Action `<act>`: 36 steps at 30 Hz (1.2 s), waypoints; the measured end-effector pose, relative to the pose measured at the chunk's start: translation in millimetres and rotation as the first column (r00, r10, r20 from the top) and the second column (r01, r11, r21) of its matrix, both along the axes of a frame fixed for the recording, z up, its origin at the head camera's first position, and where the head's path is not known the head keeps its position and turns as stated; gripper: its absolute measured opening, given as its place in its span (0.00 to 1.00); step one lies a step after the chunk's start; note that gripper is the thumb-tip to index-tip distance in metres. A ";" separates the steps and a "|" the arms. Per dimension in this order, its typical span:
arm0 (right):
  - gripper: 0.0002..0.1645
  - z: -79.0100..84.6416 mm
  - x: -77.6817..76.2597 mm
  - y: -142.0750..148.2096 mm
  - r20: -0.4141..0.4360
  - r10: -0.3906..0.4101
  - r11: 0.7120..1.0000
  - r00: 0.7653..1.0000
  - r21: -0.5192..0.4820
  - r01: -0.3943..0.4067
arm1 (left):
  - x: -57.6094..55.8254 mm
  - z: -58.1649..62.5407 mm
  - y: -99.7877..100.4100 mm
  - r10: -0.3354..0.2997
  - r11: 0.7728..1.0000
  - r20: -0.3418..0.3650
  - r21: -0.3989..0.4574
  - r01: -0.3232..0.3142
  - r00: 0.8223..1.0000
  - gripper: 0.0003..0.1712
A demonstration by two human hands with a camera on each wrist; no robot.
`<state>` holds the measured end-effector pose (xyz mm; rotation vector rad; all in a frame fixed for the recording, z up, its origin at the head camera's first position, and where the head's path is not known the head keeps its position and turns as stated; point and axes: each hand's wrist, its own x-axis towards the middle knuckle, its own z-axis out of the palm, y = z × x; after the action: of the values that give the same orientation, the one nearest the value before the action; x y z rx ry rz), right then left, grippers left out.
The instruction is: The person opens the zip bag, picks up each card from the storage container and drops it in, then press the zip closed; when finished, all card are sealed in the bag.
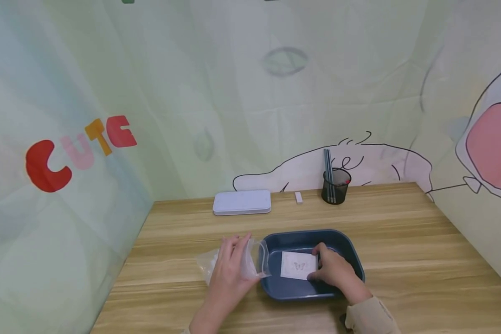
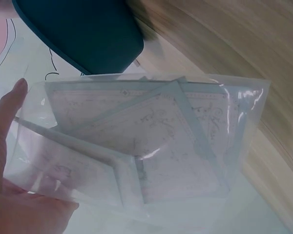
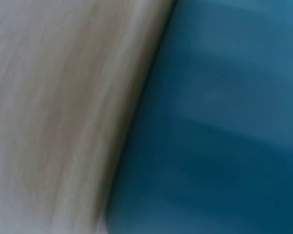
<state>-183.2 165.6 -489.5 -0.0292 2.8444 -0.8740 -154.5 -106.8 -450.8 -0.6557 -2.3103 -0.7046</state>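
Note:
My left hand (image 1: 229,276) grips a clear plastic bag (image 1: 260,262) at the left side of a dark blue tray (image 1: 294,290). The bag's mouth gapes toward the tray and reaches over its left rim. Several printed cards (image 2: 171,141) show through the plastic in the left wrist view, overlapping at different angles. Inside the tray, my right hand (image 1: 336,271) pinches the right edge of a white card (image 1: 291,266) with a butterfly printed on it, thumb at the near corner and fingers at the far one. The right wrist view shows only blurred tray and tabletop, no fingers.
At the back of the wooden table (image 1: 183,232) lie a flat white case (image 1: 242,202) and a small white block (image 1: 298,198). To their right stands a black mesh pen holder (image 1: 336,188) with several pencils. Printed cloth hangs behind and beside the table.

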 end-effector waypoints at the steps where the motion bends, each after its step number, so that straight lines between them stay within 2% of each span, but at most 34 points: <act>1: 0.39 -0.4 0.1 -0.1 -0.004 0.000 1.000 1.000 -0.005 0.000 | -0.1 -0.3 -0.2 -0.002 1.000 -0.003 0.001 0.002 1.000 0.58; 5: 0.41 -2.0 0.4 -1.6 -0.019 0.000 1.000 1.000 -0.027 0.000 | 0.0 -1.1 -1.1 -0.010 1.000 -0.005 0.004 0.010 1.000 0.58; 10: 0.39 -1.2 0.7 -4.0 -0.024 0.004 0.999 1.000 -0.042 -0.005 | 0.3 -0.6 -2.0 -0.029 0.999 0.031 0.014 0.029 0.999 0.57; 14: 0.28 1.0 2.2 -4.8 -0.046 -0.007 0.998 0.999 -0.058 0.005 | 0.3 -0.2 -2.6 -0.033 0.999 0.047 0.008 0.033 0.998 0.56; 18: 0.15 5.4 3.6 -5.6 -0.114 -0.044 0.992 0.993 -0.120 0.030 | 0.1 -0.3 -2.0 -0.038 0.999 0.040 0.003 0.038 0.998 0.56; 22: 0.13 15.7 4.8 -6.9 -0.210 -0.090 0.978 0.974 -0.204 0.046 | -0.3 -0.4 0.2 -0.053 0.998 0.029 -0.013 0.054 0.998 0.56; 28: 0.14 36.0 9.0 -7.6 -0.347 -0.146 0.958 0.926 -0.283 0.045 | -0.9 -1.7 2.4 -0.085 0.996 0.027 -0.033 0.086 0.996 0.58; 36: 0.10 67.2 20.2 -0.5 -0.366 -0.201 0.899 0.909 -0.436 0.023 | -3.3 -2.3 2.2 -0.102 0.994 0.005 -0.047 0.103 0.995 0.57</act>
<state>-163.0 165.1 -422.4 -0.1083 2.9699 -1.6812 -157.7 -104.5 -453.1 -0.8001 -2.3148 -0.6999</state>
